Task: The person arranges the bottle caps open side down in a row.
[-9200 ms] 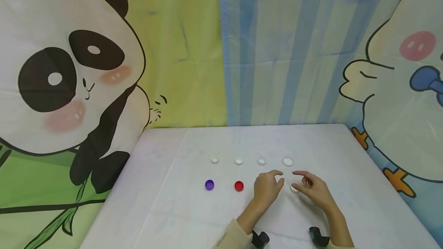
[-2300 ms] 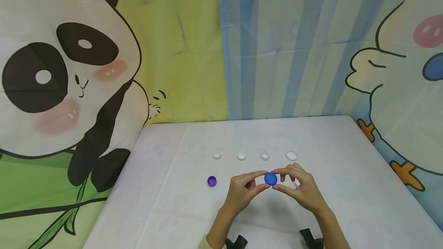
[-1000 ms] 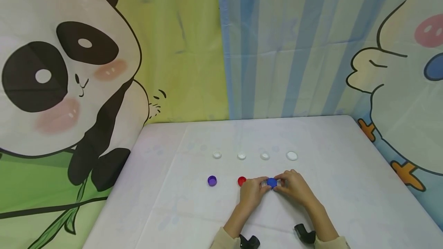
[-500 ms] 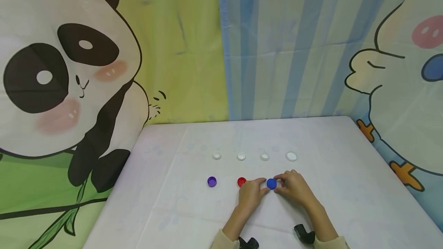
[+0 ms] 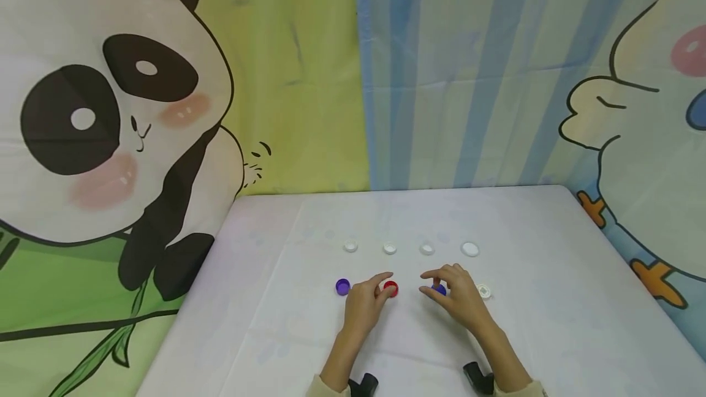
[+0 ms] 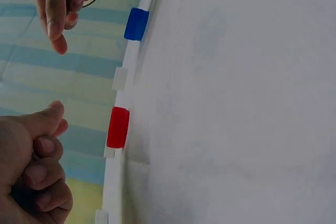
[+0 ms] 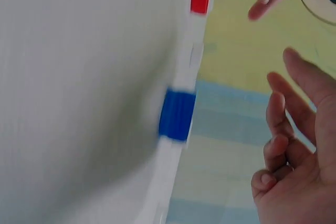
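Blue, red and purple small round pots stand in a row on the white table. My right hand (image 5: 460, 296) hovers by the blue pot (image 7: 177, 115), thumb and forefinger apart with nothing between them. In the head view these fingers partly cover the blue pot. My left hand (image 5: 361, 306) is raised over the red pot (image 6: 118, 128), thumb and forefinger parted, other fingers loosely curled. From the head view its thumb overlaps the red pot; the left wrist view shows a gap between them. The purple pot (image 5: 343, 287) sits left of my left hand.
Behind the pots lies a row of several white round lids, from a left one (image 5: 350, 247) to a larger right one (image 5: 470, 249). A white round piece (image 5: 483, 291) lies right of my right hand. Cartoon-printed curtains (image 5: 309, 78) border the table (image 5: 287, 348).
Both hands held the blue pot up 2.3 s ago, then set it down on the table. Now they have let go and risen, the left hand moving left to the red pot.
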`<state>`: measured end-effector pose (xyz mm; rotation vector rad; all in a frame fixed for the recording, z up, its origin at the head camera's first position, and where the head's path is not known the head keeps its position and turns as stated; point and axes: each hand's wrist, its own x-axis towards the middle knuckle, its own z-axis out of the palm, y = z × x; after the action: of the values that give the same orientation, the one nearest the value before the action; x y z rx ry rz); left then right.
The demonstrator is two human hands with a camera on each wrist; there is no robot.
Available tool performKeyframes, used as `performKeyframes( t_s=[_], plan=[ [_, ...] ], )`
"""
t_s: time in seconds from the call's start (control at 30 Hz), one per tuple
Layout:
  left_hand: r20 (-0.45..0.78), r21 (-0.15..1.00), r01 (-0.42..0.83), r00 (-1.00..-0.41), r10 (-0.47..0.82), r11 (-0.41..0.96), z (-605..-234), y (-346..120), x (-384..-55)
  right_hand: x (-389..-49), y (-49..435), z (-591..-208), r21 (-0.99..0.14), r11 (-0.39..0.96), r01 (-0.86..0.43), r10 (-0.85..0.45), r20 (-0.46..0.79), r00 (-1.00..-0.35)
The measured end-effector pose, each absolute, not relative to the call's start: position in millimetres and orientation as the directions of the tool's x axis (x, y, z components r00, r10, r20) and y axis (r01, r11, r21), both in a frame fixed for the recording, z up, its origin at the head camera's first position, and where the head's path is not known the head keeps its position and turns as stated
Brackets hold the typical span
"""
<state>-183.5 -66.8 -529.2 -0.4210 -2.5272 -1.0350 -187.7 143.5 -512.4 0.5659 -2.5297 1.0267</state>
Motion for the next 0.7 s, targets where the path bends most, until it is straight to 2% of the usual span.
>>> performKeyframes(
  t_s=[0.23, 0.53, 0.7],
  plan=[
    [0.337, 0.666, 0.311, -0.936, 0.099, 0.678, -538, -78, -185, -187, 104, -518, -0.514, 0.724, -0.460, -0.226, 0.453, -0.862],
    [0.285, 0.664, 0.274, -0.953, 0.103, 0.696, -549, -79, -188, -196, 84, -531, -0.428, 0.805, -0.412, -0.239, 0.402, -0.884],
    [0.298, 0.634, 0.269, -0.950, 0.092, 0.725, -554, -79, -189, -198, 82, -539, -0.373, 0.825, -0.425, -0.254, 0.428, -0.868]
  ],
)
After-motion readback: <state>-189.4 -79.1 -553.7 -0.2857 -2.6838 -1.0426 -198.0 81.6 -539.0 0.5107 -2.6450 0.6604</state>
